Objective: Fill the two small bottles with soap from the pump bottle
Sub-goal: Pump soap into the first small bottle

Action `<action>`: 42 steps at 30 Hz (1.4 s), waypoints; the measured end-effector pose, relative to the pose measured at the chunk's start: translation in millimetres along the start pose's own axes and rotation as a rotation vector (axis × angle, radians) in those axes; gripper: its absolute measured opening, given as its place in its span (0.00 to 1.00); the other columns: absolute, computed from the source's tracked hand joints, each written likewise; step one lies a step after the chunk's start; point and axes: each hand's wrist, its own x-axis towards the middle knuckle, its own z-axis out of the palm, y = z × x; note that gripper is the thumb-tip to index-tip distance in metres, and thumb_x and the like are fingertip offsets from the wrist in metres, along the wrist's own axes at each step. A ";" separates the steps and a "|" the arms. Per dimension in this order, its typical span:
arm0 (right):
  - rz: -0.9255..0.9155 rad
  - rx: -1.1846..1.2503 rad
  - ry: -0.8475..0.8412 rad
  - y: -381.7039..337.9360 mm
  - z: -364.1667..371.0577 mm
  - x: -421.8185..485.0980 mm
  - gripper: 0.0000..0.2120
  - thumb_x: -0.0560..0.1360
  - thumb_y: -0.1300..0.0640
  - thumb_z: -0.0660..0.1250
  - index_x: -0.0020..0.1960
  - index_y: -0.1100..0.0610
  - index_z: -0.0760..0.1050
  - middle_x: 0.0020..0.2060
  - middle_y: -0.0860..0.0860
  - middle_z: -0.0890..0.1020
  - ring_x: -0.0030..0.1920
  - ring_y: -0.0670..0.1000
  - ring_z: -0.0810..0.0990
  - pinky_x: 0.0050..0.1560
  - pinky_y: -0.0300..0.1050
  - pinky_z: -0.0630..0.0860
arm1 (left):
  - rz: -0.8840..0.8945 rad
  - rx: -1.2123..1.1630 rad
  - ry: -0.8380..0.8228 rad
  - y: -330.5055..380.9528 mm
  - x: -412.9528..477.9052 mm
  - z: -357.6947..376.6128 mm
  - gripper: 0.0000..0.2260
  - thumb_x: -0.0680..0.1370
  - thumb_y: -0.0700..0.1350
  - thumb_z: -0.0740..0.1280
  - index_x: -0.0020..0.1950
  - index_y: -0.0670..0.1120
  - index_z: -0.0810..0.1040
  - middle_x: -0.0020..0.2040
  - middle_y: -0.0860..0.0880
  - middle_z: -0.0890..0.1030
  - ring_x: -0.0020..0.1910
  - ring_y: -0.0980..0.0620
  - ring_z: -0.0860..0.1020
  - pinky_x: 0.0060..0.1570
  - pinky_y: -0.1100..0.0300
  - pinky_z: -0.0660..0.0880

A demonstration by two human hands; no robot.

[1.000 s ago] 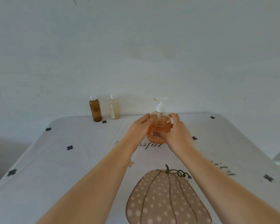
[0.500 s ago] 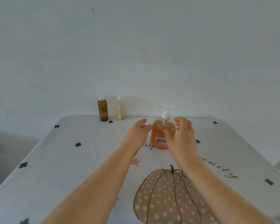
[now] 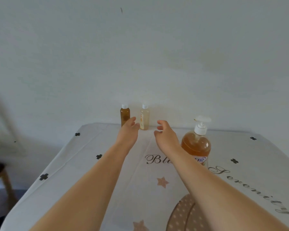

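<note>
And there it was: the left fingers (image 3: 134,121) were loose and a little apart, gripping nothing. Their tips sat in front of the lower part of the amber small bottle (image 3: 125,114). Whether they touched it or stopped just short could not be told from the head view. The right fingers (image 3: 162,123) were softly curled, thumb set off from the rest, and they too held nothing. They hung in the air just right of the pale small bottle (image 3: 145,118), clear of it.

So the left hand (image 3: 128,132) and the right hand (image 3: 166,139) were both out over the far end of the table, bare forearms stretched forward side by side. The two small bottles stood upright, white caps on, close together by the wall (image 3: 157,55).

The pump bottle (image 3: 196,145), nearly full of orange soap, stood upright on the tablecloth (image 3: 97,180) just right of the right wrist, no hand on it. The cloth showed black crosses, stars, script lettering and a dotted pumpkin (image 3: 180,214). A blurred chair (image 3: 2,174) stood off to the left.
</note>
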 end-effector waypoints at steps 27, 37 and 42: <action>0.062 0.142 -0.085 -5.5 4.1 1.5 0.19 0.81 0.65 0.54 0.69 0.54 0.72 0.54 0.50 0.80 0.54 0.53 0.82 0.60 0.54 0.80 | 0.050 0.026 -0.075 4.0 4.6 1.4 0.18 0.79 0.53 0.66 0.66 0.47 0.75 0.59 0.49 0.79 0.57 0.50 0.78 0.61 0.50 0.75; 0.040 0.164 -0.018 -6.3 -54.1 -68.1 0.25 0.85 0.44 0.51 0.45 0.60 0.77 0.32 0.54 0.80 0.34 0.53 0.81 0.42 0.50 0.80 | 0.175 0.048 -0.131 19.6 -74.3 -0.7 0.18 0.70 0.52 0.76 0.56 0.52 0.74 0.53 0.53 0.78 0.48 0.55 0.78 0.38 0.62 0.71; 0.020 -0.060 0.007 -3.7 -81.8 -74.9 0.28 0.84 0.38 0.52 0.33 0.55 0.69 0.27 0.51 0.73 0.27 0.50 0.72 0.39 0.46 0.73 | 0.265 0.164 -0.170 27.9 -98.6 11.4 0.17 0.67 0.49 0.79 0.50 0.55 0.76 0.50 0.54 0.78 0.47 0.53 0.79 0.39 0.57 0.78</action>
